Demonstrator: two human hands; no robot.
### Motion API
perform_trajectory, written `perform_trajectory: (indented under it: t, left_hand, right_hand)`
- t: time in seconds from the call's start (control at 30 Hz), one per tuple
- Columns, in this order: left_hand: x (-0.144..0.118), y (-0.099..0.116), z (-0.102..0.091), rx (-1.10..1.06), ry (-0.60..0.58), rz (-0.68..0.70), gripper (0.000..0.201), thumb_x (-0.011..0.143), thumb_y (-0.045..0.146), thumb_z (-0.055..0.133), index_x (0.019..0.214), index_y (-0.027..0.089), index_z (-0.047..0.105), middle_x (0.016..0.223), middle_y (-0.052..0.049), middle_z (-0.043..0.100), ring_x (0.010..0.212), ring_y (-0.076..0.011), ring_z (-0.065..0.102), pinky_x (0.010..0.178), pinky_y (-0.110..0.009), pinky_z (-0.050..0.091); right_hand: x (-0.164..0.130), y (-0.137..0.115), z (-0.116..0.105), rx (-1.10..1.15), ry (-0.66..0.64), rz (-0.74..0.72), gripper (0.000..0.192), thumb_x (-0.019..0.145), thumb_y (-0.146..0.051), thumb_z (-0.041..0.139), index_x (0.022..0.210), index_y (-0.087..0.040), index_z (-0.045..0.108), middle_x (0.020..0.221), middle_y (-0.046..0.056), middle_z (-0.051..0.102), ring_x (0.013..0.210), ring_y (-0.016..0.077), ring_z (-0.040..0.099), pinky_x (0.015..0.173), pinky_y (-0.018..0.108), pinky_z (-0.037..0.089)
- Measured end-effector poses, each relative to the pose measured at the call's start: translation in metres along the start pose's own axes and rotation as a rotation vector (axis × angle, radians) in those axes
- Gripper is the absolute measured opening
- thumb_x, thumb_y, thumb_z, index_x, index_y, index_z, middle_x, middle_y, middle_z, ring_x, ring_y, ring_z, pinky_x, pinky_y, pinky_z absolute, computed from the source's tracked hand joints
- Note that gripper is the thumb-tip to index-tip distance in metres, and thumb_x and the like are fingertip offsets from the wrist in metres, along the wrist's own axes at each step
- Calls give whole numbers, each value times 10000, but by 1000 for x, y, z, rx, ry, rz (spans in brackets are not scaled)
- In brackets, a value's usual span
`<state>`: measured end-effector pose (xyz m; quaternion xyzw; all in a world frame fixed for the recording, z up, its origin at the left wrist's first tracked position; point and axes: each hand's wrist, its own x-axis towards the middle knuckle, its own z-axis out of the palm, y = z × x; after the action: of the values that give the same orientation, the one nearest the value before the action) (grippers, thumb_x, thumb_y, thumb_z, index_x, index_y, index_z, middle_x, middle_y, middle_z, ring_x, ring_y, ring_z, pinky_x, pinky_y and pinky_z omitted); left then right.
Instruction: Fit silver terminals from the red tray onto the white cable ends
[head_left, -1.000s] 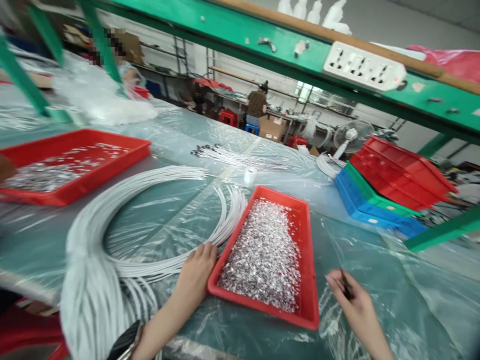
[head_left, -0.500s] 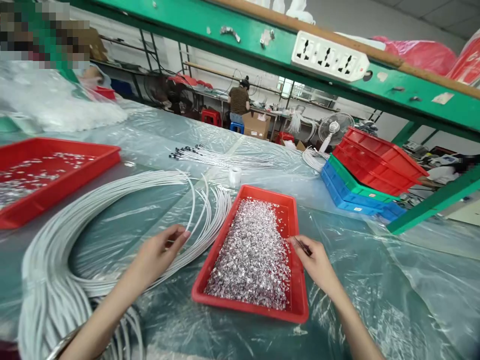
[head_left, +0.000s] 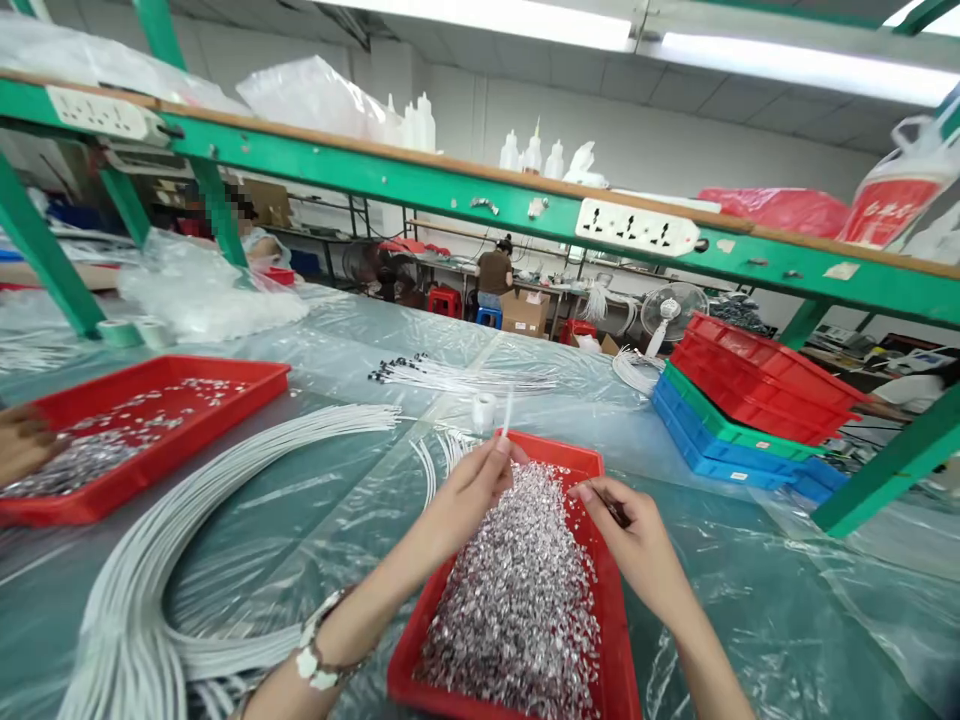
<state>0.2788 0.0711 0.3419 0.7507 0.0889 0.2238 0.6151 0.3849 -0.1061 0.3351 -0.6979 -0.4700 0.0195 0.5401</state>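
My left hand [head_left: 474, 478] is closed on a white cable [head_left: 508, 412], whose end sticks up above my fingertips. It hangs over the far left part of a red tray [head_left: 622, 650] heaped with small shiny metal pieces [head_left: 517, 600]. At the tray's right edge, my right hand [head_left: 630, 525] grips dark, thin tweezers [head_left: 616, 510], mostly hidden by the fingers. Whether their tip holds a metal piece is too small to tell. A thick loop of white cables [head_left: 150, 560] lies to the left, and several cable ends show behind my left hand.
Another person's hand [head_left: 28, 445] reaches into a second red tray [head_left: 247, 385] at left. Beyond lie a bundle of dark-tipped cables [head_left: 472, 378] and a white roll [head_left: 484, 412]. Stacked crates [head_left: 750, 400] stand right, near a green post [head_left: 892, 465]. A green shelf beam [head_left: 450, 195] crosses above.
My left hand has moved right from the cable loop to above the tray, bringing a cable end along. My right hand stays by the tray edge. The view has tilted up; another person's hand appears at left.
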Motion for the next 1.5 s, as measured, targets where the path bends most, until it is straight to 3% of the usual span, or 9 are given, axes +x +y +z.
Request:
perform_trajectory:
  t: [0.1,0.23,0.37,0.6,0.87,0.97,1.07,1.33,1.5]
  left_hand:
    - [1,15,24,-18,-60,64,474,914,624,343,826,187,502,625,51,344,534,-118,302,475,-252,233]
    - [-17,16,43,-46,-165,64,424,970,564,325,799,199,460,650,44,364,585,-126,334,526,-263,275]
    - [-35,18,46,-109,-254,33,347,1006,527,292,904,223,427,655,60,363,585,-121,324,539,-256,276]
    - [-34,30,45,-304,-411,15,357,1007,458,368,774,199,448,636,61,307,534,-105,243,464,-250,212]
    - [-33,32,42,-279,-414,20,411,975,503,393,693,205,422,612,52,334,528,-110,273,470,-257,235]
    - [-32,34,41,-251,-418,28,422,969,495,396,659,209,408,583,56,317,516,-114,263,472,-262,230]
    - [-31,37,39,-216,-367,37,413,951,478,427,644,203,459,562,47,379,519,-116,318,483,-257,252]
    - [-33,43,35,-209,-221,97,317,904,373,538,660,193,632,619,-4,606,601,-137,542,550,-239,403]
    - [-35,40,36,-174,-168,135,285,903,341,550,683,199,664,640,-12,661,621,-144,608,575,-231,462]
  right_hand:
    - [-2,-14,-1,61,86,-16,296,976,-373,526,833,-147,654,702,4,557,686,185,538,578,234,366]
    - [-11,-28,-3,132,151,-9,236,969,-338,540,904,-161,683,746,6,613,722,179,582,620,210,430]
    - [-17,-36,1,208,143,9,151,946,-280,582,1022,-199,684,753,-20,617,699,145,579,632,170,452]
    - [-17,-39,-2,347,68,15,223,923,-154,629,1028,-324,729,781,-58,640,675,101,553,630,120,429]
    - [-20,-40,-6,443,-36,34,135,974,-227,633,1018,-298,739,703,-20,602,618,136,520,576,199,406]
    - [-22,-40,-5,434,7,71,91,958,-319,680,1042,-303,710,644,-35,489,571,134,442,528,201,359]
    - [-27,-39,-3,370,60,112,208,927,-448,707,1056,-288,673,644,-38,419,568,140,391,509,205,329]
    - [-41,-42,6,197,124,222,411,984,-626,475,1098,-260,625,916,56,584,855,243,555,712,300,491]
    - [-41,-44,7,127,96,214,436,989,-630,462,1065,-234,627,893,68,595,829,247,560,728,316,497]
